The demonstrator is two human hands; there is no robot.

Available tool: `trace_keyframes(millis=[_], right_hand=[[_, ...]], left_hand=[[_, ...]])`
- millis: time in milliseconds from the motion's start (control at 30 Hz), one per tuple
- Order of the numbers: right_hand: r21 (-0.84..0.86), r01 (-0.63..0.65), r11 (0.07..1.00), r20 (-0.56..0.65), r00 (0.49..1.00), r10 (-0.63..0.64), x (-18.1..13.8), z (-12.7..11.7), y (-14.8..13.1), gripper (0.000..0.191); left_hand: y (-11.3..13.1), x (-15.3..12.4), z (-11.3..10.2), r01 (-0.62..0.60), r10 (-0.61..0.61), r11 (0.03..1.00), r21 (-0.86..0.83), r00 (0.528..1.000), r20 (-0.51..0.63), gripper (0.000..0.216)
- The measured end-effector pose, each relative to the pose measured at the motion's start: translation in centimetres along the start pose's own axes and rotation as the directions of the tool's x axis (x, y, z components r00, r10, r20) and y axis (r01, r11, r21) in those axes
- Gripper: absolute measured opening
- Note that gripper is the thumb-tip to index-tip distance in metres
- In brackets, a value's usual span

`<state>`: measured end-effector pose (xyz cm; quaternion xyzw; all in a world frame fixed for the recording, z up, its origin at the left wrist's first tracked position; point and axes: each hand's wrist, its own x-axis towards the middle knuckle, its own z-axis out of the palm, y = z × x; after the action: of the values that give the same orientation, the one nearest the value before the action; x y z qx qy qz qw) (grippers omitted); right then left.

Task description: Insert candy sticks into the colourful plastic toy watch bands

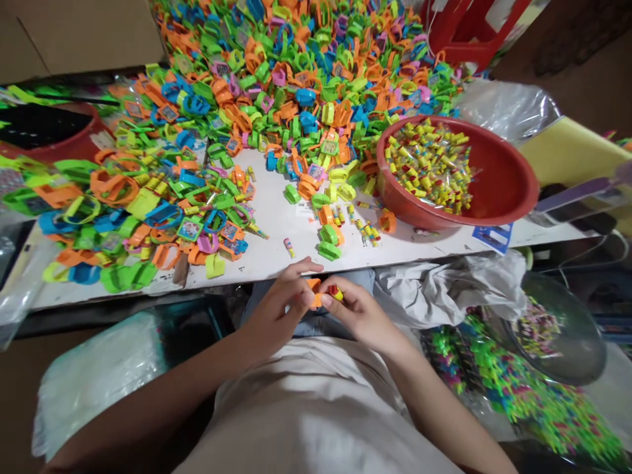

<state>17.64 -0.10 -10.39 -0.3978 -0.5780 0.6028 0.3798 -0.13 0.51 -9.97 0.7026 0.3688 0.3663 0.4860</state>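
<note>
My left hand pinches a small orange plastic toy piece just below the table's front edge, above my lap. My right hand meets it from the right, its fingers closed on a little yellow and red packet held against the orange piece. On the white table ahead lie a few loose green pieces and small packets, the nearest things to my hands.
A huge heap of orange, green and blue plastic pieces covers the table's back and left. A red bowl of small yellow packets stands at right. A grey bowl and bags of parts lie lower right. A dark red basin is far left.
</note>
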Motion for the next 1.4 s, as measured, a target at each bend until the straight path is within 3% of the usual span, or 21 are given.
trace_keyframes(millis=[67, 167, 300, 433, 600, 767, 1067, 1233, 1400], right_hand=[[-0.061, -0.002, 0.998, -0.04, 0.999, -0.001, 0.0, -0.1, 0.0, 0.03], [-0.208, -0.003, 0.978, -0.056, 0.998, -0.009, -0.2, -0.3, -0.7, 0.028], [-0.404, 0.019, 0.914, -0.015, 1.0, -0.027, -0.5, -0.4, -2.3, 0.019], [-0.504, 0.058, 0.862, 0.064, 0.998, -0.029, -0.3, -0.5, -2.9, 0.018], [-0.219, 0.052, 0.974, 0.014, 0.999, -0.05, 0.5, -0.4, -1.7, 0.016], [-0.052, 0.038, 0.998, -0.038, 0.998, -0.04, 0.6, 0.0, -1.0, 0.025], [0.038, -0.06, 0.997, 0.006, 0.998, 0.06, 0.4, 0.6, -0.8, 0.034], [0.082, -0.02, 0.996, -0.065, 0.998, 0.026, 0.1, 1.2, -0.4, 0.036], [0.069, 0.052, 0.996, -0.14, 0.989, -0.041, 0.2, 2.0, -0.5, 0.033]], left_hand=[[-0.2, 0.2, -0.4, -0.019, 0.019, 0.998, 0.056, 1.0, 0.014, 0.023], [-0.6, 0.3, -0.7, 0.006, -0.008, 0.996, -0.094, 1.0, -0.011, 0.009], [-0.7, 0.6, -0.6, 0.068, -0.082, 0.933, -0.353, 0.996, -0.024, 0.024], [-0.3, 1.2, -0.4, 0.178, -0.215, 0.896, -0.407, 0.975, -0.047, 0.03], [0.5, 1.8, 0.1, 0.298, -0.342, 0.889, -0.348, 0.937, -0.07, 0.036], [0.8, 1.8, 0.5, 0.295, -0.331, 0.907, -0.299, 0.941, -0.075, 0.037], [0.6, 1.7, -0.5, 0.314, -0.32, 0.935, -0.163, 0.947, -0.012, 0.031], [0.8, 1.3, -0.1, 0.302, -0.308, 0.944, -0.133, 0.951, -0.021, 0.033], [0.7, 0.4, 0.3, 0.204, -0.214, 0.958, -0.202, 0.977, -0.026, 0.042]])
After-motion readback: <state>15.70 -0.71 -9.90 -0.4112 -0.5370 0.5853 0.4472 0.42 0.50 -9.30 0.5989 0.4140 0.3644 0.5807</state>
